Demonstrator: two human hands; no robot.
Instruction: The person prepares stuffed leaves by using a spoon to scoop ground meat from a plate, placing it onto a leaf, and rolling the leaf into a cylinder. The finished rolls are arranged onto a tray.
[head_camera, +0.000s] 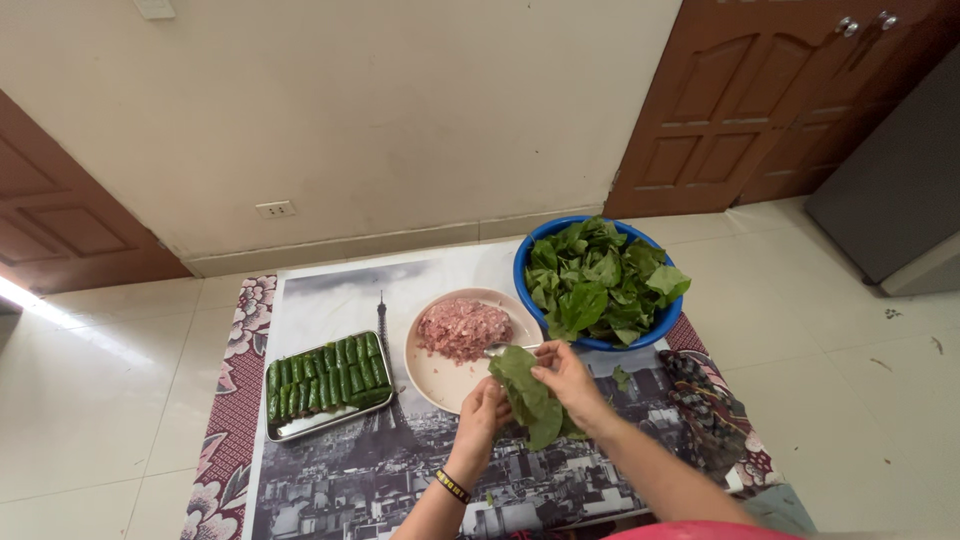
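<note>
Green leaves (530, 395), held just above the near edge of the pink plate (440, 378), sit between both my hands. Under them I see a printed mat (340, 470) with a grey city scene and a tower, laid over a floral cloth (232, 400) on a pale tiled floor (90, 400); a cream wall with a socket (275, 209) and brown wooden doors (740, 110) close off the room behind. My left hand (482, 410) has its fingers curled shut on the lower edge of the leaves. My right hand (567, 378) pinches the upper side, fingers bent around it. I see a spoon (505, 349) resting on the plate beside the minced meat (463, 328). A blue basin (600, 280) of loose leaves stands just right of the plate, and a metal tray (325, 388) of rolled leaf parcels lies to its left.
</note>
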